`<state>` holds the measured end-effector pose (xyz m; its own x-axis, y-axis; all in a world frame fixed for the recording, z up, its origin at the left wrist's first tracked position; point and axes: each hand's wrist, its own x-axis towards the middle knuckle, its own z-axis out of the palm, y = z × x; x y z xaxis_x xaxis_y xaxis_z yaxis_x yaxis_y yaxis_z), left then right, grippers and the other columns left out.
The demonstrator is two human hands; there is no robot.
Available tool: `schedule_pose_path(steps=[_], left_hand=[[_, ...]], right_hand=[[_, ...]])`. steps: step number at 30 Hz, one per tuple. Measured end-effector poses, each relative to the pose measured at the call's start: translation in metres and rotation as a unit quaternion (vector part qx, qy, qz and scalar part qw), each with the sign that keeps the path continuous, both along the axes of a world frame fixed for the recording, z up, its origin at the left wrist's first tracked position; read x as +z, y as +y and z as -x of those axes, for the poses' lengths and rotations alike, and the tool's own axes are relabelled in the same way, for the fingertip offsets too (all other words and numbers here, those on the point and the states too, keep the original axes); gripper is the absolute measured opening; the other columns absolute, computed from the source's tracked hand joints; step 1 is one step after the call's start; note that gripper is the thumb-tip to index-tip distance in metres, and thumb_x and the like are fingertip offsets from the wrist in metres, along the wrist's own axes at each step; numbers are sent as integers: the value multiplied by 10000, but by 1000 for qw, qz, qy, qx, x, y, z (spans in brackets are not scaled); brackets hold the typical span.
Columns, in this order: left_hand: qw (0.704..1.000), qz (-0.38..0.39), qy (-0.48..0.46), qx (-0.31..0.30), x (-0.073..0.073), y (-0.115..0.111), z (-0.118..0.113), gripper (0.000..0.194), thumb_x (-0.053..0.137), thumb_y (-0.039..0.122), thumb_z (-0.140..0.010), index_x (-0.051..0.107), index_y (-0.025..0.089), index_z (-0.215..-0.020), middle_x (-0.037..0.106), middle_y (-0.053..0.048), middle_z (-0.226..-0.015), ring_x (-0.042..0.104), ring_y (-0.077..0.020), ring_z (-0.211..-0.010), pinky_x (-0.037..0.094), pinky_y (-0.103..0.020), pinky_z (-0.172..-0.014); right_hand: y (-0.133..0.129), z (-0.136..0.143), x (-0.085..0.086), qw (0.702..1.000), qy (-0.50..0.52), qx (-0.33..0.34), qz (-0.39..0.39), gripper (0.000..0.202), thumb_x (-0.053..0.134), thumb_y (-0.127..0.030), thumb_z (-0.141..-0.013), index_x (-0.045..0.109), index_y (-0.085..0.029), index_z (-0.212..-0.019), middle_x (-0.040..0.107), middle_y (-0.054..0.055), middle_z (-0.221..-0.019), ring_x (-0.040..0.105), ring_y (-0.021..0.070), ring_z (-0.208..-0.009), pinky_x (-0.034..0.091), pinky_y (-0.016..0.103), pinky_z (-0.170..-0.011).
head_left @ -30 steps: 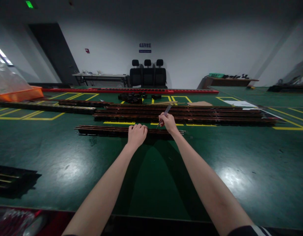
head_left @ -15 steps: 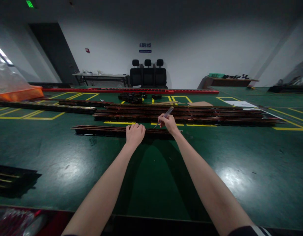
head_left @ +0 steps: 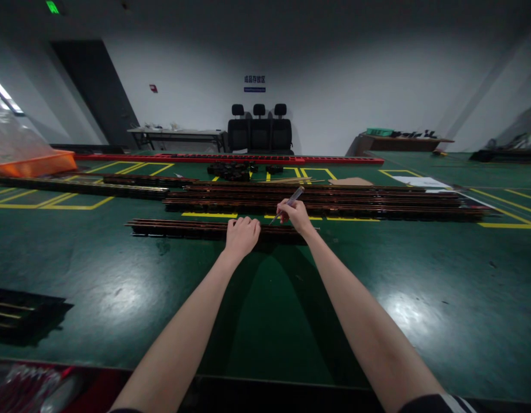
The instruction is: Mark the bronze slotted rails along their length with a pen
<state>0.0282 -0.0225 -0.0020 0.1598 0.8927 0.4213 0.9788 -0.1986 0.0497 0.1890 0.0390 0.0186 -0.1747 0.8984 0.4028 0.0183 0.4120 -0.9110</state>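
Observation:
A dark, slim rail assembly (head_left: 179, 228) with thin copper-coloured rods along it lies crosswise before me on the green table. Curled over the middle of this rail is my left hand (head_left: 243, 235); its fingertips are partly hidden behind it. My right hand (head_left: 294, 215) is closed around a small screwdriver (head_left: 296, 195) with a clear handle. The tool leans, its thin tip pointing down and left to the rail, just right of my left hand. Whether the tip touches the rail, I cannot tell.
Several similar rails (head_left: 334, 201) lie bundled just behind. More rails (head_left: 24, 315) are at the near left. An orange tray (head_left: 37, 165) with plastic bags stands at the far left. Black parts (head_left: 231, 170), a cardboard piece (head_left: 351, 181) and a long red bar (head_left: 325, 160) lie farther back.
My left hand has shifted slightly to the right along the rail, closer to the screwdriver tip. My right hand and the screwdriver have stayed nearly in place.

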Motion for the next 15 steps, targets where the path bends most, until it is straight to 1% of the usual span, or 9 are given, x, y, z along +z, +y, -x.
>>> schedule_pose_path(steps=[6,15], left_hand=[[1000,14,-8,11,2,0,4,449,223,301,-954,655,181,-931,687,-106,-973,602,-251,-929,366,-432,-859],[1000,-3,-8,18,0,1,10,430,249,302,-943,659,181,-890,693,-105,-951,603,-247,-911,361,-420,-849]], right_hand=[[-1,-1,1,1000,-13,4,-10,217,594,-331,-674,582,-170,-528,538,-25,-428,494,92,-376,397,214,-424],[-4,2,4,999,-15,24,19,216,612,-356,-641,601,-168,-536,569,-9,-438,498,97,-381,403,219,-415]])
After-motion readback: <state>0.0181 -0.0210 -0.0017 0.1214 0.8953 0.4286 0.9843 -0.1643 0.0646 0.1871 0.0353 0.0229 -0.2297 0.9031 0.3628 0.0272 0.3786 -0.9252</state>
